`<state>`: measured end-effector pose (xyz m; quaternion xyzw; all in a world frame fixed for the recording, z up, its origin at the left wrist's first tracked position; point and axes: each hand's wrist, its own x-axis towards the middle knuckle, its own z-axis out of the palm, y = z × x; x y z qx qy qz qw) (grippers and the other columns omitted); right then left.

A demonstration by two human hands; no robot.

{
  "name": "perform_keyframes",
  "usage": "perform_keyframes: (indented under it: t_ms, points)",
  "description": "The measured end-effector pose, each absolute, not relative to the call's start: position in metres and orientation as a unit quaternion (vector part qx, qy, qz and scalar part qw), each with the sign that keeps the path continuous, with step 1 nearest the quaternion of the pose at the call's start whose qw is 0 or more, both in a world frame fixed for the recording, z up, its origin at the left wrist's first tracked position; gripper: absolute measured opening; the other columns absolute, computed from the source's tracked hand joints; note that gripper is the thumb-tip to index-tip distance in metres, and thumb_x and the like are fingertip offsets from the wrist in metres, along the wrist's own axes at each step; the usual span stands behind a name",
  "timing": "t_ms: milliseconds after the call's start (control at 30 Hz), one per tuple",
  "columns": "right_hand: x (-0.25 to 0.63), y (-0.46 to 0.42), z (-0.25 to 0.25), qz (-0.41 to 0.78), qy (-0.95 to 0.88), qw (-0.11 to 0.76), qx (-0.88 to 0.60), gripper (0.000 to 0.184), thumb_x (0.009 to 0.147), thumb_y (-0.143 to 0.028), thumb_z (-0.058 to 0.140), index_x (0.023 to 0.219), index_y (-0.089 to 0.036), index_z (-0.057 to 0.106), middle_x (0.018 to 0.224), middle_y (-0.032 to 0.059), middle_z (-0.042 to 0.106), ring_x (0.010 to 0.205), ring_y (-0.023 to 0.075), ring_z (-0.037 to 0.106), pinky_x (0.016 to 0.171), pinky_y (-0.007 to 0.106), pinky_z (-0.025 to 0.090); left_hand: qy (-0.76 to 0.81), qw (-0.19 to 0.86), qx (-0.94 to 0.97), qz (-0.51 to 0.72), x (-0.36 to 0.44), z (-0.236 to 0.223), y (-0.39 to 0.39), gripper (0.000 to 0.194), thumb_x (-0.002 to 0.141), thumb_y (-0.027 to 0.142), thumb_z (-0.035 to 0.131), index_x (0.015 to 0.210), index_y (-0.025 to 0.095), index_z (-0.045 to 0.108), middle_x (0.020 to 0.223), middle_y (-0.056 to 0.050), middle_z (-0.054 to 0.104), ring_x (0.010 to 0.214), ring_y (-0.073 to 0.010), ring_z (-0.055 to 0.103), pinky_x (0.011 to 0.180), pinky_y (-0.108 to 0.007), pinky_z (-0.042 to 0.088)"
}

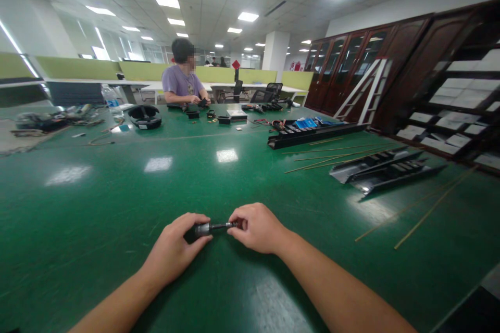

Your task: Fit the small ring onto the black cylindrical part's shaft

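Near the front of the green table, both of my hands are on one slim tool-like piece. My left hand grips a dark cylinder with a grey metallic collar between thumb and fingers. From the collar a thin dark shaft runs right to a small silvery tip. My right hand pinches that end, where a bit of reddish-brown shows among the fingers. The piece lies roughly level, just over or on the tabletop. My fingers cover both of its ends, so its exact kind is unclear.
Black metal channels and thin brass-coloured rods lie at right. Blue packets rest in a longer channel behind. A black headset and tangled parts are at far left. A person handles a dark object across the table.
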<state>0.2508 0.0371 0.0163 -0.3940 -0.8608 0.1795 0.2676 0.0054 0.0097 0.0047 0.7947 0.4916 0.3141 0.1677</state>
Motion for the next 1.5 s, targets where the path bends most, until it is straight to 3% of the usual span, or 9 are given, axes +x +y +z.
perform_keyframes:
  t_ms: [1500]
  points:
    - [0.2548,0.0386,0.018,0.17,-0.86,0.272,-0.398,0.01,0.079,-0.029,0.068,0.085,-0.021,0.071,0.071,-0.0017,0.068,0.065,0.0118,0.058,0.062,0.022,0.039,0.516,0.189,0.781,0.298,0.0077,0.0112,0.0078,0.024,0.083,0.033,0.066,0.105,0.025,0.063,0.103,-0.002,0.068,0.098,-0.0205,0.064,0.091,-0.035,0.049]
